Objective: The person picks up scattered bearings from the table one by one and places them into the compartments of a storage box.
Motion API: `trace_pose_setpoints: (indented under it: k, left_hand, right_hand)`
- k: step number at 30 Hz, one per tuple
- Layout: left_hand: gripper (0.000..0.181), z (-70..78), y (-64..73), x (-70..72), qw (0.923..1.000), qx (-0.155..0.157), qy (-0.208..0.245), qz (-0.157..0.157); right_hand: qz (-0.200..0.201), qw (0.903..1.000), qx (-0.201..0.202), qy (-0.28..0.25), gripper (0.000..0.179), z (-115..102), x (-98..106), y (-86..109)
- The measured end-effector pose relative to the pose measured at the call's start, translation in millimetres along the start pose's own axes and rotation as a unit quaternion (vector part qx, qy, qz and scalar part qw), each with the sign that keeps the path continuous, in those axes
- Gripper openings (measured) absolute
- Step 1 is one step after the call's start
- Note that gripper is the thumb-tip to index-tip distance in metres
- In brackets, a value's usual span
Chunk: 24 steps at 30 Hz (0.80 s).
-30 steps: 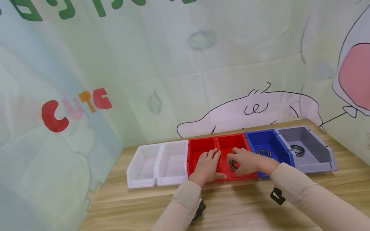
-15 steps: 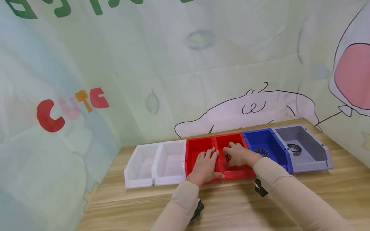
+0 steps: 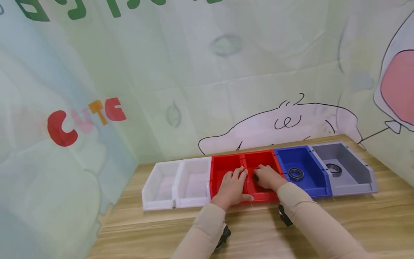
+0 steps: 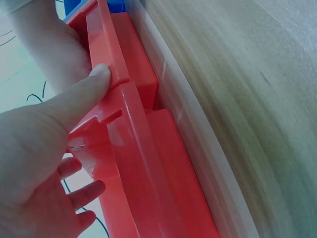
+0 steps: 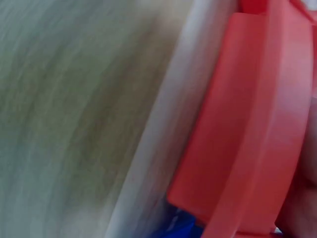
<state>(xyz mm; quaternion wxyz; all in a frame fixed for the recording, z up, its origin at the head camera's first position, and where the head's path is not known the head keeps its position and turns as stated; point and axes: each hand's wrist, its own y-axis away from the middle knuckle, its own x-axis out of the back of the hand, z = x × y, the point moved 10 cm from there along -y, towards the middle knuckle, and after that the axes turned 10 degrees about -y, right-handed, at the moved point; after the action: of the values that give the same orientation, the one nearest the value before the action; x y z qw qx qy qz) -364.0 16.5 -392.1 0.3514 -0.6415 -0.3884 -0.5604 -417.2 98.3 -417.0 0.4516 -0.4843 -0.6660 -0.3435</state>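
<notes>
My right hand [image 3: 268, 177] reaches down into the right-hand red bin [image 3: 262, 197], its fingers curled on a ball bearing [image 3: 256, 177]. Only a small dark part of that ring shows beside the fingertips. My left hand [image 3: 231, 187] rests over the divider between the two red bins, fingers fairly straight. In the left wrist view its thumb [image 4: 96, 82] lies on the front rim, and the other fingers reach over the left-hand red bin [image 4: 143, 163]. The right wrist view shows mostly the red bin's front wall [image 5: 247, 134], with part of the hand at the right edge.
To the right stand a blue bin [image 3: 312, 190] and a grey bin [image 3: 352, 187], with a bearing [image 3: 295, 174] in the blue and another bearing [image 3: 334, 169] in the grey. Two white bins [image 3: 176, 205] continue the row leftward on the wooden table [image 3: 155, 233]. A printed curtain [image 3: 181, 72] hangs behind.
My right hand has gone lower into the right-hand red bin with its bearing, which was plainly visible a second ago and is now mostly hidden. My left hand stays in place.
</notes>
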Motion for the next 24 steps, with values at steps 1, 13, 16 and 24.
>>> trace_pose_setpoints:
  k: [1, 13, 16, 24]
  left_hand:
    - [0.092, 0.7, 0.0, 0.0, 1.0, 0.0, 0.0, -0.001]
    - [0.091, 2.0, -1.5, -0.7, 0.9999, 0.004, -0.015, 0.003]
    - [0.09, 2.4, -0.2, -0.9, 0.9998, 0.005, -0.019, 0.001]
    - [0.089, -2.1, 3.5, -0.8, 0.9999, -0.003, 0.01, 0.011]
  right_hand:
    - [0.003, 1.0, 0.006, 0.007, 0.033, 0.1, -0.7, 0.2]
    - [0.009, 0.9999, -0.003, 0.007, 0.04, -4.8, -4.2, 9.2]
    - [0.014, 0.9999, 0.002, 0.008, 0.046, -11.9, -2.9, 16.1]
    - [0.053, 0.9981, 0.031, 0.004, 0.052, -23.0, 20.0, 33.0]
